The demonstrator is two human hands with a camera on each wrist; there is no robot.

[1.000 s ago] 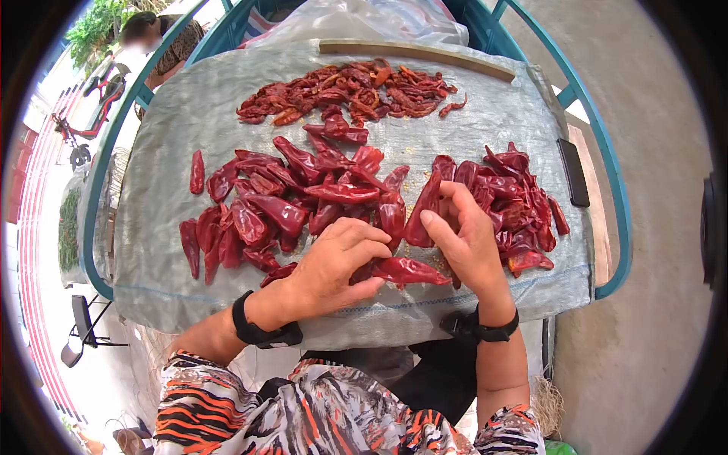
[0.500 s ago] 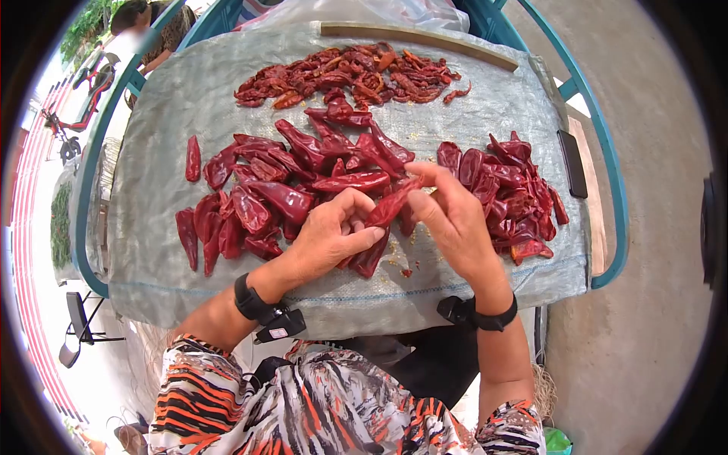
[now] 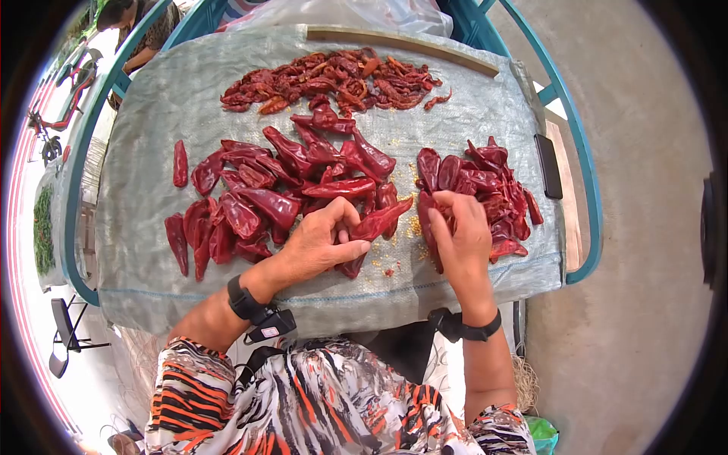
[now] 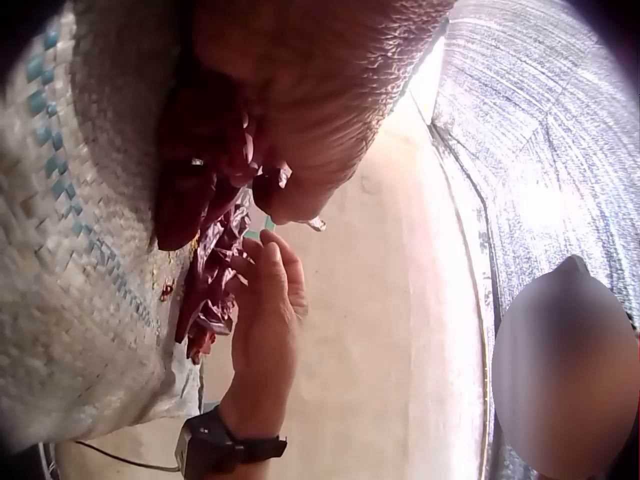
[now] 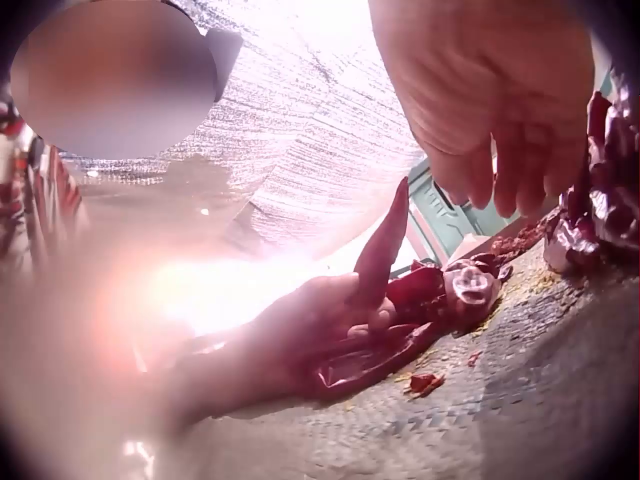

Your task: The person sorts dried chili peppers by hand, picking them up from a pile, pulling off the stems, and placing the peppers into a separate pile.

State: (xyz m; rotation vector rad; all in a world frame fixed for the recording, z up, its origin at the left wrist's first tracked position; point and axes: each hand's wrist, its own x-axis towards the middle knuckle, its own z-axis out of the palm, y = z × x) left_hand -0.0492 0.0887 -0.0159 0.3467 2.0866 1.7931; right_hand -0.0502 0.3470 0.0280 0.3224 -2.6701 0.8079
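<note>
My left hand [image 3: 311,243] pinches a dried red chili pepper [image 3: 383,220] between thumb and fingers, its pointed end up and to the right. The right wrist view shows this pepper [image 5: 383,250] standing tip-up from the left fingers. My right hand [image 3: 464,239] is over the near left edge of the right pepper pile [image 3: 493,178], fingers loosely bent, nothing seen between them. Beside its thumb lies a long dark red pepper [image 3: 428,227]. The large middle pile [image 3: 265,205] of whole peppers spreads beyond and left of the left hand.
A grey-green woven sheet [image 3: 152,288] lies under the peppers. Smaller shrivelled chilies [image 3: 326,80] form a far heap, behind which runs a wooden strip [image 3: 402,47]. Seeds [image 3: 413,226] are scattered between the piles. A black phone-like slab [image 3: 547,167] lies at right, inside a teal rail [image 3: 580,152].
My right hand first held a pepper, then touched one with the left hand, and has moved right to the right pile. The left hand keeps a pepper. The head view has shifted slightly.
</note>
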